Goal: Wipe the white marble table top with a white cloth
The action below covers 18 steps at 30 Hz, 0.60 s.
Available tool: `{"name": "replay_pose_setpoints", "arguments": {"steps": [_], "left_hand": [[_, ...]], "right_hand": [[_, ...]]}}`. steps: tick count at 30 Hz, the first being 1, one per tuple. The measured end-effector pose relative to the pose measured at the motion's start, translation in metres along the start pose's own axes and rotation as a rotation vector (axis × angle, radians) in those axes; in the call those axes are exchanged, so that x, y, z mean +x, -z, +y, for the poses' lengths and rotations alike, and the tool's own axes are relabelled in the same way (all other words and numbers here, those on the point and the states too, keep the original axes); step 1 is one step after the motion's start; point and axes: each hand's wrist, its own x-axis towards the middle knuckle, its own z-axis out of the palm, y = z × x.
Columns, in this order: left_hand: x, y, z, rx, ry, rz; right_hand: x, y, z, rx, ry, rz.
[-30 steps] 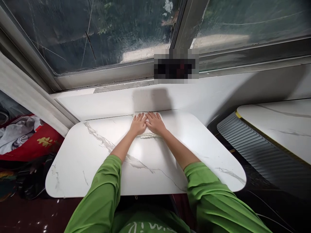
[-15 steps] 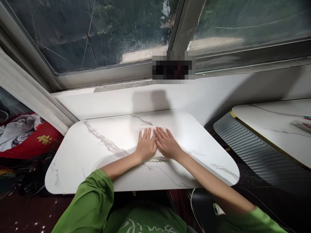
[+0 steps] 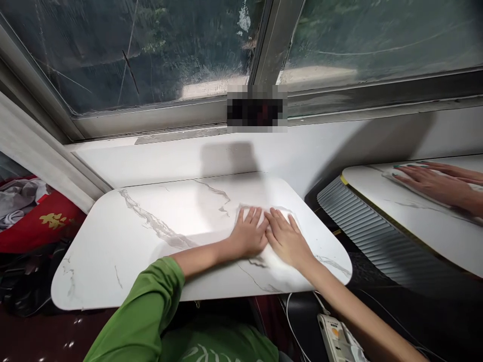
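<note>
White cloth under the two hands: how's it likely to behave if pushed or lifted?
The white cloth probably slides readily: the tabletop looks smooth. Spread thin beneath the left hand and right hand, it's likely light, and would probably sag if lifted by an edge.

The person wears a leafy green fabric top (image 3: 222,332) with white cursive lettering (image 3: 207,353) across the chest — only partly in view. Its loose green cloth left sleeve (image 3: 145,304) gathers in soft folds and ends near the elbow — below it, the slim left forearm (image 3: 204,260) is bare, like the right forearm (image 3: 352,306).
</note>
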Motion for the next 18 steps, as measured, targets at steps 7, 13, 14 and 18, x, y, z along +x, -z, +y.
{"name": "replay_pose_setpoints", "arguments": {"steps": [7, 13, 14, 18], "left_hand": [[0.088, -0.002, -0.07, -0.015, 0.112, -0.07], [0.103, -0.005, -0.085, -0.039, 0.212, -0.047], [0.102, -0.005, -0.084, -0.039, 0.214, -0.038], [0.09, -0.005, -0.075, -0.041, 0.199, -0.022]], "right_hand": [[0.114, -0.023, 0.026, 0.046, -0.098, -0.035], [0.142, -0.027, 0.029, 0.134, -0.077, -0.024], [0.14, -0.028, 0.029, 0.144, -0.076, -0.014], [0.123, -0.027, 0.026, 0.124, -0.073, 0.011]]}}
